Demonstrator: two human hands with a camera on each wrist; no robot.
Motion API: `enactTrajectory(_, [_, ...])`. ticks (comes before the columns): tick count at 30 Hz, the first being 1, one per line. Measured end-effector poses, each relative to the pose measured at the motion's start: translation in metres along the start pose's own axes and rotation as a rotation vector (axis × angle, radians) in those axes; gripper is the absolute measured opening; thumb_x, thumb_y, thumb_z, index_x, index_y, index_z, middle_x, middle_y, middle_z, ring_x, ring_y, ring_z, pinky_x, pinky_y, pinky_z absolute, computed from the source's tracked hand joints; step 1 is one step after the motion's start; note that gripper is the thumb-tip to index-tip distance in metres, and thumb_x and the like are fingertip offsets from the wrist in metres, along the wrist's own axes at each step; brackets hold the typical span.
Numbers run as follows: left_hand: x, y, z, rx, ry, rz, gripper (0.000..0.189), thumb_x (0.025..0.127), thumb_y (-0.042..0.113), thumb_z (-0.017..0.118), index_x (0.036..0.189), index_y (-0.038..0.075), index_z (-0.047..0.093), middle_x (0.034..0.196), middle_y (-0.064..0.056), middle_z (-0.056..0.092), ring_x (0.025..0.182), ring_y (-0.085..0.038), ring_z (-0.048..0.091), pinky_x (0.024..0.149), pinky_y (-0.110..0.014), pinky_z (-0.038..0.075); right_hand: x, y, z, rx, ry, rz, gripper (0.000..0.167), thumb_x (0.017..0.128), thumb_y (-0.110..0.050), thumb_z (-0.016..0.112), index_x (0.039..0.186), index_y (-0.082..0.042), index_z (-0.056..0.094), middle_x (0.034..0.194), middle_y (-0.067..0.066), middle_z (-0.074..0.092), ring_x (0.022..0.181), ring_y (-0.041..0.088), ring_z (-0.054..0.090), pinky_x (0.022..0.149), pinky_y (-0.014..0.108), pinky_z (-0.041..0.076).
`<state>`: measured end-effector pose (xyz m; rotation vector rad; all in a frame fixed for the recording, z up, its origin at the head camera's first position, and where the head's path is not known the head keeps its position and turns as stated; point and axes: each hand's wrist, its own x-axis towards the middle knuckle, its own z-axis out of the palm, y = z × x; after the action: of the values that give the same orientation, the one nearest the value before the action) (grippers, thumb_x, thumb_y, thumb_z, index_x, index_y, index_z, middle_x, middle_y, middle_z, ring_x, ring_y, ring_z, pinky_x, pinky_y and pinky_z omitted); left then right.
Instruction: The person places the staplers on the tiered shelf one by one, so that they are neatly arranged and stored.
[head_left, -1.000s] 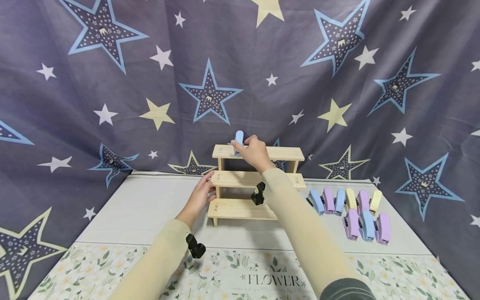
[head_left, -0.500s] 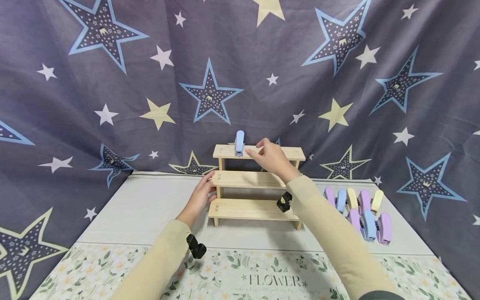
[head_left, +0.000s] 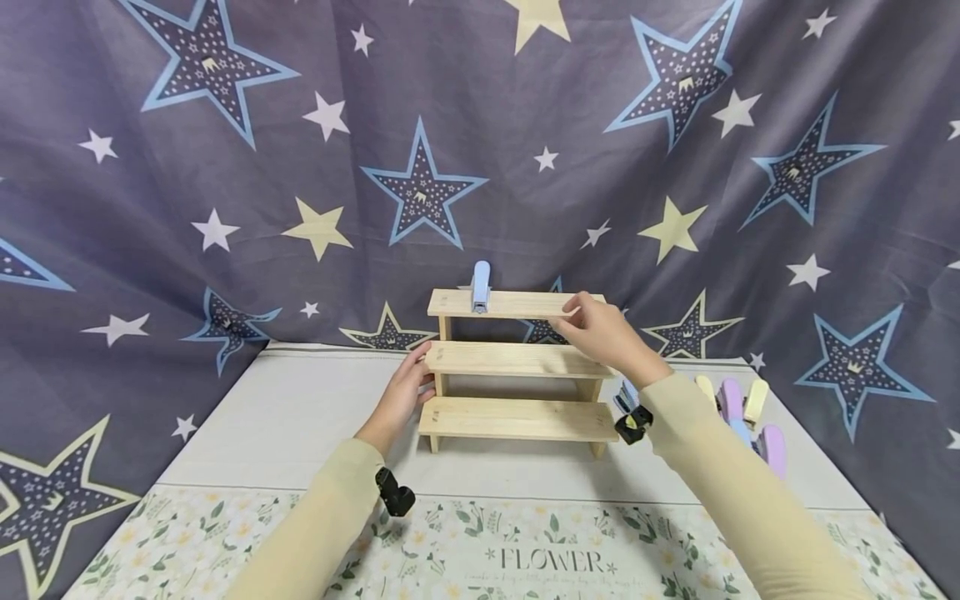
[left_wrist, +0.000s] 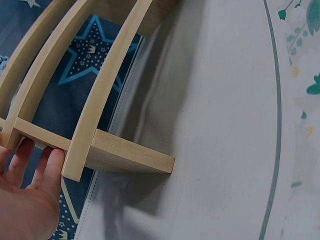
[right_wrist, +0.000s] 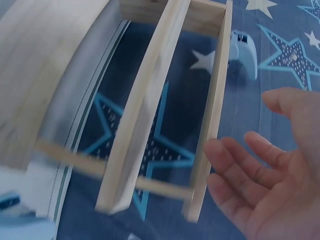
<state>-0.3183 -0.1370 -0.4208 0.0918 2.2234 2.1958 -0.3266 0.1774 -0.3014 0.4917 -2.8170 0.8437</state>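
Observation:
A light blue stapler (head_left: 481,287) stands upright on the top tier of a three-tier wooden rack (head_left: 517,358), left of its middle. The right wrist view also catches this stapler (right_wrist: 244,57), beyond the top board. My left hand (head_left: 397,400) touches the rack's left side by the middle tier, its fingertips against the side bar in the left wrist view. Near the top tier's right end is my right hand (head_left: 603,337), holding nothing, with fingers loosely bent. Whether it touches the board I cannot tell.
Right of the rack lie several more staplers, among them a blue one (head_left: 626,396), a yellow one (head_left: 756,402) and a purple one (head_left: 772,450). My right forearm hides part of this group. A star-patterned curtain (head_left: 525,225) hangs close behind the rack.
My right hand has let go of the blue stapler and moved right along the top tier, its forearm now covering more of the other staplers. The left hand stays by the rack.

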Motion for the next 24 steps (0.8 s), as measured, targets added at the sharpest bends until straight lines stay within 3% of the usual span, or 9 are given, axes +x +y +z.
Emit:
enactTrajectory(11, [0.001,0.000,-0.001,0.002,0.008,-0.010,0.054,0.105,0.023,0.035,0.158,0.022,0.031,0.151,-0.017,0.040,0.136,-0.037,0.041,0.113,-0.053,0.035,-0.045,0.046,-0.026,-0.056,0.016,0.016,0.046,0.101,-0.035,0.059,0.125,0.003,0.054,0.108,0.020,0.069,0.097,0.035,0.067,0.082,0.051,0.055])
enactTrajectory(24, [0.000,0.002,0.000,-0.013,0.001,-0.004,0.055,0.104,0.021,0.036,0.158,0.019,0.031,0.151,-0.019,0.039,0.137,-0.038,0.040,0.114,-0.054,0.033,-0.104,0.104,-0.041,-0.087,0.005,0.086,0.047,0.099,-0.033,0.062,0.125,0.005,0.053,0.109,0.025,0.067,0.094,0.039,0.067,0.073,0.049,0.057])
